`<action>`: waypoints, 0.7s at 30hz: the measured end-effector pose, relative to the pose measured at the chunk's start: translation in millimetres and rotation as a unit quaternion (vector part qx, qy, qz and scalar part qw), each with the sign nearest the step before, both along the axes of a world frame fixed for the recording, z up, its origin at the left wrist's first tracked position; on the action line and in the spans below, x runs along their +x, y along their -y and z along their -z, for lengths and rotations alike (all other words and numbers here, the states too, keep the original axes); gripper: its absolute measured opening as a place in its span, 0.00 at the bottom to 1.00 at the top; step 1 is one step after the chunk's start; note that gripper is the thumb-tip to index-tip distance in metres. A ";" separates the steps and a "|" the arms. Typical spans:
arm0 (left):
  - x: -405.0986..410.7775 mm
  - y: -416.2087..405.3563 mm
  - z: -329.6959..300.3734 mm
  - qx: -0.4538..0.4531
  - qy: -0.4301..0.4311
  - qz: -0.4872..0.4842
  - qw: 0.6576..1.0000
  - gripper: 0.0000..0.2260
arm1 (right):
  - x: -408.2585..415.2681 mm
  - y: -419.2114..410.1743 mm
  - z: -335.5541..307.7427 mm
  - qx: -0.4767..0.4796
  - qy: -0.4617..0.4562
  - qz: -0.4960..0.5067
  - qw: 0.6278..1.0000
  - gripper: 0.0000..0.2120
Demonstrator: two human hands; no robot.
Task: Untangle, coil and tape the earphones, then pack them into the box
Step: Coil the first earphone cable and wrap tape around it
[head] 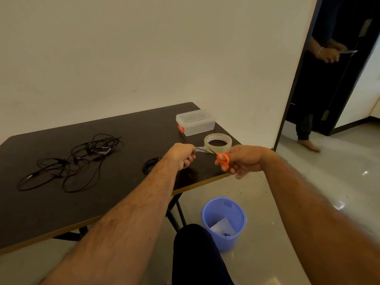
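A tangle of black earphones (72, 161) is spread over the left of the dark table (41, 202). One small coiled black earphone (151, 164) lies just left of my left forearm. The clear tape roll (218, 141) lies flat near the table's right corner. Behind it stands the clear plastic box (195, 121), lid on, with an orange latch. My left hand (183, 156) is closed beside the roll, pinching a barely visible strip of tape. My right hand (242, 160) holds orange-handled scissors (223, 160). Their blades point left between the roll and my left hand.
A blue bin (224, 223) with scraps in it stands on the tiled floor under the table's right corner. My dark-trousered knee (195, 254) is beside the bin. Another person (327, 54) stands in the dark doorway at the far right.
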State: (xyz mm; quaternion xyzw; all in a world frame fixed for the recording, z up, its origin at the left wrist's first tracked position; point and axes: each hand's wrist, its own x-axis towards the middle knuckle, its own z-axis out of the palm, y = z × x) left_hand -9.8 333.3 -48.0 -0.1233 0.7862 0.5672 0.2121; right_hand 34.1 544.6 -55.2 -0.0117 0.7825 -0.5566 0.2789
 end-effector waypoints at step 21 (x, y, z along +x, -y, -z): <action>-8.2 4.0 2.6 0.057 0.037 0.000 0.998 0.06 | -11.2 31.3 10.9 -0.095 0.067 -0.016 0.993 0.30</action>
